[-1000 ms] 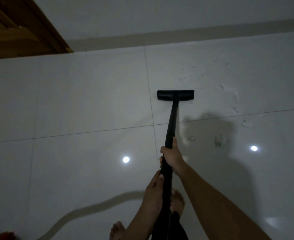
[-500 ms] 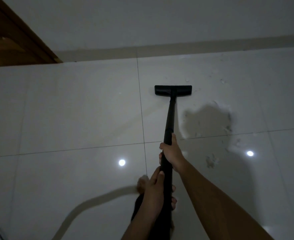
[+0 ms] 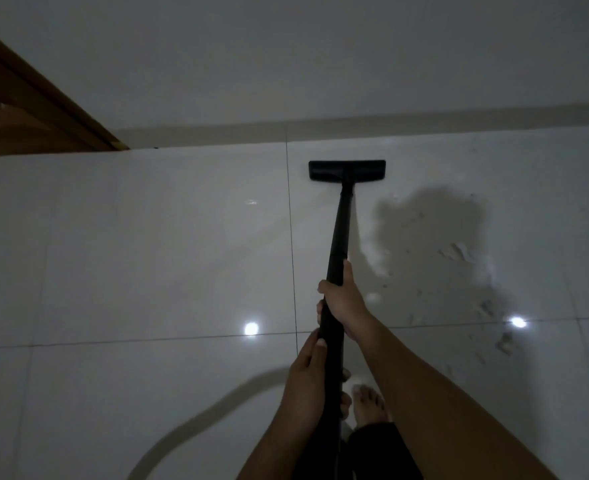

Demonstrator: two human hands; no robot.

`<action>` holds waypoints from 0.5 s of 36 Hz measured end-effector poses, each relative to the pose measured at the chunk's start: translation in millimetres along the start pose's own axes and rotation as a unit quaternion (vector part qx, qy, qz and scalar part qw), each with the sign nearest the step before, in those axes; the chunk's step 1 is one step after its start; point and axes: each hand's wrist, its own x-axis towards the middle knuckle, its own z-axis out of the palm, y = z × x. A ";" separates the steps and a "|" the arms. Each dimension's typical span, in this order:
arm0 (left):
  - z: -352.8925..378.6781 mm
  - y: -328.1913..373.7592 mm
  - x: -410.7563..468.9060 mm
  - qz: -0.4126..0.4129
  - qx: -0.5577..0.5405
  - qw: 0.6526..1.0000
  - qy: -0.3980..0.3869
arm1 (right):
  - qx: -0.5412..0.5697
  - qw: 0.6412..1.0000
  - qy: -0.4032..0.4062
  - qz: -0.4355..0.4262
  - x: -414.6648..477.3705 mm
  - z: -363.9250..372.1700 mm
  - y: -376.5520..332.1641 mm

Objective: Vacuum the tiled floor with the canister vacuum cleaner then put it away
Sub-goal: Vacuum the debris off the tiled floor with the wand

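Two hands: both grip the black wand [image 3: 339, 230]. The right hand [image 3: 342, 303] sits higher up the tube, fingers wrapped round it and thumb laid along it toward 12 o'clock. The left hand [image 3: 306, 379] clasps the tube just below, at 6 o'clock of the right, fingers curled round it.
Vacuum in view: only the wand and its floor head [image 3: 347, 170]; the canister body is out of frame.
Floor head: flat on the tiled floor [image 3: 147, 254], at 12 o'clock from both hands, just right of a grout line and near the skirting [image 3: 407, 122] but apart from it.
Long axes: the wand runs from 6 to 12 o'clock, leaning slightly toward 1; the head lies across it, 9 to 3.
Nearer hand: the right one, so I judge that it steers while the left pushes.
Dirt: pale flecks and smears [image 3: 459, 251] lie at 2 to 4 o'clock of the wand, off to the side of the head.
Coming move, as a judgement: draw the head back toward 6 and shift it toward 3 to cover that patch; the skirting leaves little room toward 12.
Stage: vacuuming is under way; putting away is not yet begun.
Hose: a pale curved band [image 3: 216, 407] at 7 o'clock of the hands may be the hose; I cannot tell for certain.
Surroundings: a bare foot [image 3: 369, 403] at 3 o'clock of the left hand, a wooden frame [image 3: 26, 116] at 10 o'clock, and two bright lamp reflections [image 3: 251, 328] on the tiles.
Writing: no brand, label or lettering can be read on the wand or head.
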 end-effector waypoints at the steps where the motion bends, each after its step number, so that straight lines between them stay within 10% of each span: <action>1: 2.0 3.2 2.1 0.003 0.007 1.000 0.000 | 0.003 1.000 -0.002 0.001 2.5 -2.1 -3.1; 18: 67.9 41.6 46.7 -0.003 0.012 1.000 -0.027 | 0.028 0.999 0.021 0.012 39.6 -71.6 -52.5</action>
